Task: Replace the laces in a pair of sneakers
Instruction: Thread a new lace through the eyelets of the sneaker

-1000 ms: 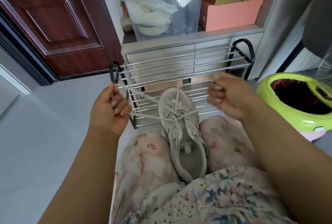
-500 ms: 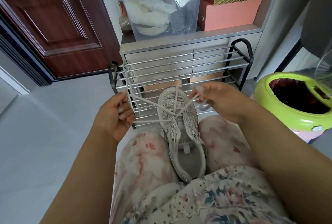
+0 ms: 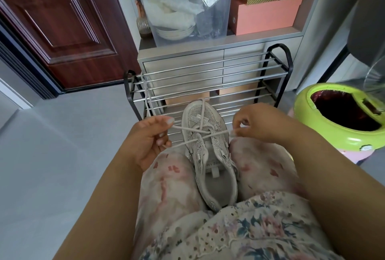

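Sneaker wedged toe-out between my knees, in front of the shoe rack. My left hand grips one run of the white lace; my right hand pinches the other end beside the eyelets.

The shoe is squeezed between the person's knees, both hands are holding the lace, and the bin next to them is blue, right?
Not quite: the bin is bright green, not blue, as the head view shows. The rest holds: the sneaker sits between the knees, the left hand grips one stretch of the lace, and the right hand pinches the other end.
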`<state>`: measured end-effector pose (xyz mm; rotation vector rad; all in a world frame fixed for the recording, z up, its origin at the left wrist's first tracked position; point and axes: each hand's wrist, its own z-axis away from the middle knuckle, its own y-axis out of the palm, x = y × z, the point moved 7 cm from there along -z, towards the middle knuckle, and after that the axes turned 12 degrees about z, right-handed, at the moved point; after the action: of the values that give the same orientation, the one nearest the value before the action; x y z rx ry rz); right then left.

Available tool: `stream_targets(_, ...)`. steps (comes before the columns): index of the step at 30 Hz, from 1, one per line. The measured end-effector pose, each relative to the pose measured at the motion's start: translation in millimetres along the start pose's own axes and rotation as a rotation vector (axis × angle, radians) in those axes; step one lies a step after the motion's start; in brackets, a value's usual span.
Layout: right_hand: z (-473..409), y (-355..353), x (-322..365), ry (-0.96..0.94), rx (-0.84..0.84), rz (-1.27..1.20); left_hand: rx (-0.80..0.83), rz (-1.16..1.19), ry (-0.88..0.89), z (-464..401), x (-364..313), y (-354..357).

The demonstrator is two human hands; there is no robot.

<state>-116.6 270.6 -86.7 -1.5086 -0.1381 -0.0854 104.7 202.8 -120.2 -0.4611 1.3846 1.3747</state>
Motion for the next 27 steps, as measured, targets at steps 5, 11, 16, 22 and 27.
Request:
stream_targets(5, 0, -12, -11, 0.023, -0.183, -1.265, 0.035, -0.191, -0.026, 3, 11, 3)
stream_targets(11, -3, -4, 8, 0.047, -0.122, -1.170, 0.063, -0.354, -0.014, 3, 18, 12)
stream_targets(16, 0, -4, 26, -0.003, 0.006, -0.144, 0.045, -0.420, 0.081, 4, 13, 17)
stream_targets(22, 5, -15, 9, 0.033, 0.032, -0.064, -0.022, -0.505, 0.163, 5, 7, 15)
stream_targets(27, 8, -29, 1, -0.083, -0.074, -0.738, 0.000, -0.566, 0.166, 10, 12, 24)
